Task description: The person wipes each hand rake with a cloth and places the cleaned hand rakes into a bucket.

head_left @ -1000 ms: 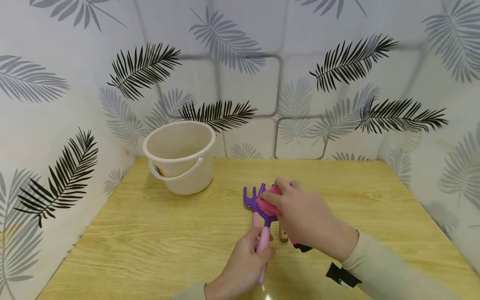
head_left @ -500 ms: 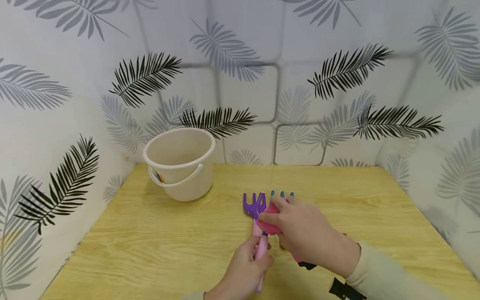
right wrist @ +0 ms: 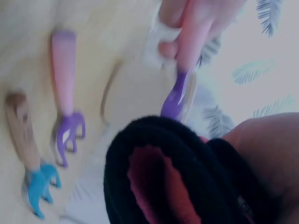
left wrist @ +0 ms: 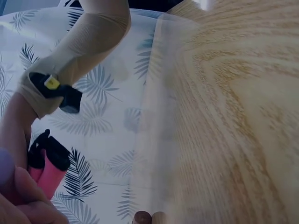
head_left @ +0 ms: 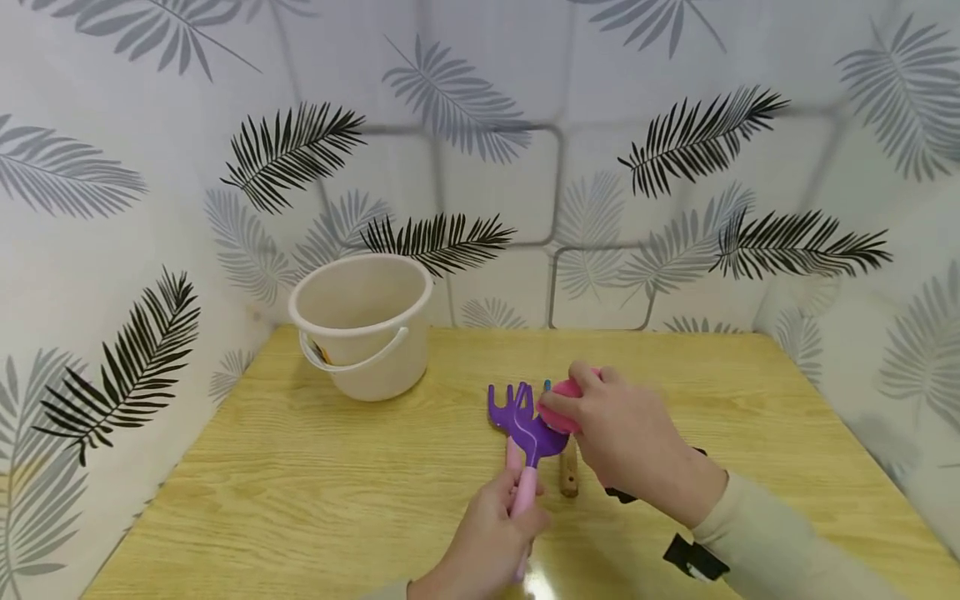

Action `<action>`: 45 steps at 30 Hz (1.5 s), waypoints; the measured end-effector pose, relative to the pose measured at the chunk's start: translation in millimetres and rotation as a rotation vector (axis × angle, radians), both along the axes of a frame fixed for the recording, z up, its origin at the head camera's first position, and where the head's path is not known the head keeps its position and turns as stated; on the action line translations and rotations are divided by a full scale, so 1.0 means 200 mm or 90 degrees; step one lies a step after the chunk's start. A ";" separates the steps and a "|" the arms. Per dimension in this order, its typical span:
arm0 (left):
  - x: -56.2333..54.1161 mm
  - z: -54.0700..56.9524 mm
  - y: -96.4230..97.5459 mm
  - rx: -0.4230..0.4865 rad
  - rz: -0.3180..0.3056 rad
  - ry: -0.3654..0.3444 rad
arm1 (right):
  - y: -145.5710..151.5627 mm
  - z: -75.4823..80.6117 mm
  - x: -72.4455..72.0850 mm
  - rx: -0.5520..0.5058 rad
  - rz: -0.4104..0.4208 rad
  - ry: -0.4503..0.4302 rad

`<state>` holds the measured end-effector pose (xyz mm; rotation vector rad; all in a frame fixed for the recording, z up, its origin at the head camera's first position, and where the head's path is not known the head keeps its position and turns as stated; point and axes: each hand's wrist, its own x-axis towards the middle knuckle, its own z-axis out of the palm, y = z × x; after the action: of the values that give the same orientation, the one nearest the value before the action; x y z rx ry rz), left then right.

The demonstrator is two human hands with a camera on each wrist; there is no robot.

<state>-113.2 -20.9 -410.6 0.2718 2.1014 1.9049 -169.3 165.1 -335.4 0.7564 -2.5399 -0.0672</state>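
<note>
My left hand grips the pink handle of a small purple trowel, held up over the table. With my right hand I hold a bunched pink glove against the right edge of the trowel's blade. The glove's black cuff hangs open below that hand, large in the right wrist view. Behind the trowel lies a purple hand rake with a pink handle. Beside it is a blue hand rake with a wooden handle; my right hand hides most of its head in the head view.
A cream bucket with its handle down stands at the back left of the wood-grain table. Leaf-patterned sheeting rises behind the table and at both sides.
My right hand with the glove has moved up and right across the trowel's blade, uncovering more of it and the wooden handle. My left hand keeps its hold almost in place.
</note>
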 end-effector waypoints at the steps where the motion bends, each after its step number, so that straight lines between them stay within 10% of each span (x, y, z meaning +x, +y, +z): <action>1: -0.01 0.00 0.00 0.006 0.005 -0.003 | -0.01 0.00 0.01 0.001 0.012 -0.001; 9: -0.03 0.02 -0.02 0.035 0.027 0.002 | -0.03 -0.01 0.09 -0.009 0.041 -0.061; 20: 0.00 0.00 0.00 0.057 -0.005 -0.008 | 0.01 -0.01 -0.02 -0.017 -0.025 -0.026; 32: -0.04 0.00 -0.02 0.072 0.023 -0.018 | -0.05 -0.02 0.10 -0.008 0.034 -0.083; 45: 0.00 0.01 0.00 0.102 -0.002 -0.027 | 0.03 -0.06 -0.06 -0.084 -0.039 -0.083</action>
<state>-113.4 -20.8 -409.6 0.2651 1.9226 2.0624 -180.4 171.9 -347.9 0.6506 -2.6605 0.1326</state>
